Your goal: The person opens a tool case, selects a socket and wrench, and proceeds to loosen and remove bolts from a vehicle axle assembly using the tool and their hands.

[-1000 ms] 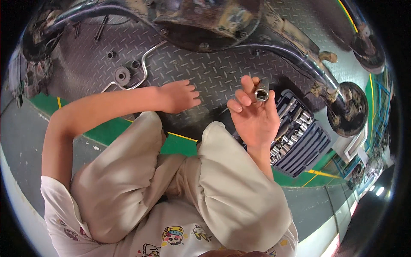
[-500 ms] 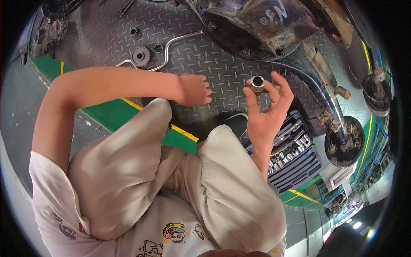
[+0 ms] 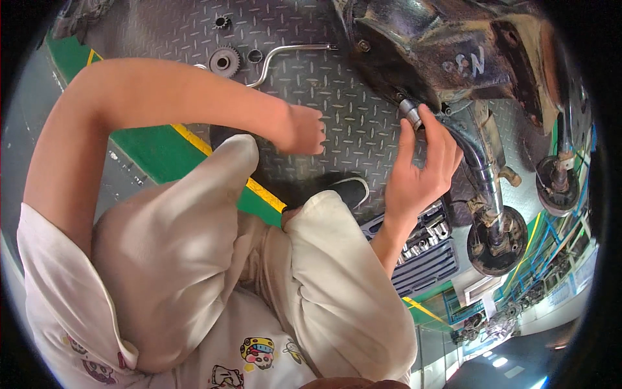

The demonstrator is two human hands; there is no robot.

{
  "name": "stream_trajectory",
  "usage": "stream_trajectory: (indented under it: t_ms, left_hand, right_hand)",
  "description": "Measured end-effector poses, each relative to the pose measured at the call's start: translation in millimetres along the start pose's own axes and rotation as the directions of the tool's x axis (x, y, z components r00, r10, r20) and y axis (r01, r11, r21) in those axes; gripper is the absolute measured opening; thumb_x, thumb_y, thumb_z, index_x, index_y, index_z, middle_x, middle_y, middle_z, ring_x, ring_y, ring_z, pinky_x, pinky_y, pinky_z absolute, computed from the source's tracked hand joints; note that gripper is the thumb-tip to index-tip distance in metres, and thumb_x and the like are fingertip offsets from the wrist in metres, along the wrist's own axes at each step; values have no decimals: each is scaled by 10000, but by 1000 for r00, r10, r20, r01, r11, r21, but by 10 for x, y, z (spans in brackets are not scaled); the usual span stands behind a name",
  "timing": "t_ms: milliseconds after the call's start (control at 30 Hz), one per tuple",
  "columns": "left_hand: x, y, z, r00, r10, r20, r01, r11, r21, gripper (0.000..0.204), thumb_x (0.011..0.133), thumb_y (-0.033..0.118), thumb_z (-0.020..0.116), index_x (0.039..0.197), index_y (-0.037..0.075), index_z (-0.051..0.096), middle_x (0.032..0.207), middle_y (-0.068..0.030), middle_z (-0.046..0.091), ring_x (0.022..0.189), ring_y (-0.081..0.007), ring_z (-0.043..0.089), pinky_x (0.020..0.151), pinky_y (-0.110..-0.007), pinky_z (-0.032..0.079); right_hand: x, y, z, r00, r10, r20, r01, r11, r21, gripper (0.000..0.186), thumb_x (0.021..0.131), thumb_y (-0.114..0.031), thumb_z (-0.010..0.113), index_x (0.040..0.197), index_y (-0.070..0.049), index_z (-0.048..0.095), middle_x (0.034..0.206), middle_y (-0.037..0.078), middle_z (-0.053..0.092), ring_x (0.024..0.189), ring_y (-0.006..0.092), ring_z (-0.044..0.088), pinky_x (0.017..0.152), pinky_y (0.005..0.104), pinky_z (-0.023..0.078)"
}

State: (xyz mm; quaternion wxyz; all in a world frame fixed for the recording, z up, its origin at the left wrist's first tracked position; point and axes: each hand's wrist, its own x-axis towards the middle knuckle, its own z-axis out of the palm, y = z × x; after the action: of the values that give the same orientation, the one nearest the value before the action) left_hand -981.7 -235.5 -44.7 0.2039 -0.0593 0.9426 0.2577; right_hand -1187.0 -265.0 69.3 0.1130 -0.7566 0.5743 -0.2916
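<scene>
Seen from beside the crouching person, the right hand (image 3: 421,172) extends over a diamond-patterned metal plate (image 3: 350,142), its grip closed on a bright cylindrical socket (image 3: 409,111) held between thumb and fingers. The socket lies at the lower rim of a dark, rust-stained axle housing (image 3: 447,61), tilted, its far end against or just beside the edge; whether it is seated on a bolt cannot be told. The left hand (image 3: 304,131) hangs above the plate with its fingers loosely curled; whether its grip encloses anything cannot be told. Beyond the left forearm lie a cranked steel bar (image 3: 295,48), a toothed gear (image 3: 224,56), a metal ring (image 3: 254,52) and, farther off, a smaller gear (image 3: 222,23). An opened tool case (image 3: 424,269) containing bright sockets lies beneath the right forearm, which partly hides it. To its right, a round flange (image 3: 499,249) terminates the axle tube (image 3: 476,155). A dark shoe (image 3: 350,191) shows near the right knee.
</scene>
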Motion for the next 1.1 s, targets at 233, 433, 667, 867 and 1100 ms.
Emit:
stream_trajectory:
  t_ms: [233,433,667,867,1100]
  left_hand:
    - [64,12,-40,1000,15,13,-15,1000,27,156,885,210,593,1017,134,626,1035,-20,648,1068,-212,617,907,-382,456]
    - [101,13,150,996,6,-87,-2,999,44,142,865,216,599,968,127,639,990,-29,660,1015,-225,637,863,-393,485]
    - [98,27,183,990,14,-141,-6,998,57,125,845,215,609,934,136,648,954,-23,667,982,-232,649,837,-402,497]
    - [67,39,121,995,5,-99,-1,999,37,141,843,221,613,950,140,656,964,-16,670,1000,-226,648,879,-397,483]
    - [-11,55,114,994,-29,-108,32,999,22,149,854,210,602,972,144,665,986,-15,678,1019,-219,649,899,-395,474]
  right_hand:
    - [51,-41,59,1000,-28,0,28,998,-49,303,843,-72,773,1142,-69,723,1040,85,714,923,263,634,898,368,465]
    - [88,-58,73,999,-49,-2,49,997,-56,330,841,-70,772,1167,-73,723,1034,78,707,894,254,623,870,354,473]
    - [88,-140,88,999,-44,24,46,993,-104,390,837,-51,767,1218,-126,730,1048,51,673,901,229,585,810,345,486]
    - [59,-128,142,999,-47,11,48,994,-94,386,845,-40,757,1222,-115,727,1052,63,668,912,236,593,803,353,501]
    - [69,-111,205,1000,6,-14,-6,1000,-4,327,860,1,731,1181,-63,717,1060,101,667,846,211,630,773,342,522]
